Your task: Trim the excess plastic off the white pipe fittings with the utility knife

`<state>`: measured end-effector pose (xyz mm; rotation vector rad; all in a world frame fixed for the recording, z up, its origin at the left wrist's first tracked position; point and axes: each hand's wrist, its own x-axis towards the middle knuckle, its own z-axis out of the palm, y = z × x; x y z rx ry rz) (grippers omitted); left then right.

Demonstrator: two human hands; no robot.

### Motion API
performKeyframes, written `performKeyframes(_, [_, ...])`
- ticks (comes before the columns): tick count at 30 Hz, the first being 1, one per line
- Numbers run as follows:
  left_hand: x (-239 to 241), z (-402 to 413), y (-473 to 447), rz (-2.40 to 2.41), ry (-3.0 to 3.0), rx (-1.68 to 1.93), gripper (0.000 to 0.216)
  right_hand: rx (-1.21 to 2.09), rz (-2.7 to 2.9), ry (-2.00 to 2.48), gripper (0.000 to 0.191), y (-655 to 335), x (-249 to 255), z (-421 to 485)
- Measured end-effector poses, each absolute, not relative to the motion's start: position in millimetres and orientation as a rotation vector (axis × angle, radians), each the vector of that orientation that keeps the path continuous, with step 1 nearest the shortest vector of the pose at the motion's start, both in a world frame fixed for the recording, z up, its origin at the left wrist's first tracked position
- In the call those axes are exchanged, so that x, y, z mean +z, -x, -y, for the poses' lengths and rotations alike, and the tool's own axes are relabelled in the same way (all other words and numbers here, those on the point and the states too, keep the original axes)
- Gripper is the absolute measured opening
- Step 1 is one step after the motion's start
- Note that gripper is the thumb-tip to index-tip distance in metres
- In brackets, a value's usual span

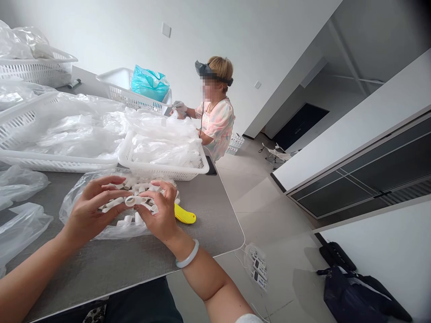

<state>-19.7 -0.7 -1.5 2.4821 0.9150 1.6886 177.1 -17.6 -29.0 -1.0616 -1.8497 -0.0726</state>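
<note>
My left hand (88,211) and my right hand (161,211) meet over a clear plastic bag (111,231) that lies on the grey table (134,260). Together they pinch a small white plastic tube piece (129,201), each hand at one end. A pile of several similar white pieces (134,185) sits on the bag just behind the fingers. A pale bangle (187,256) circles my right wrist. A yellow tool handle (185,216) lies right of my right hand.
White baskets (161,170) stuffed with clear plastic bags stand behind the pile; another basket (119,87) holds a teal bag (150,83). A person (215,119) sits at the table's far end. Loose bags (20,224) lie at left. A dark bag (357,291) rests on the floor.
</note>
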Motion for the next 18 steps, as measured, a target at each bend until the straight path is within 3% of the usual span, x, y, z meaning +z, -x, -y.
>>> performKeyframes(18, [-4.1,-0.7,28.4,-0.967,-2.5,1.668,0.027,-0.007,1.849,1.075,0.027,-170.0,-36.9,13.8])
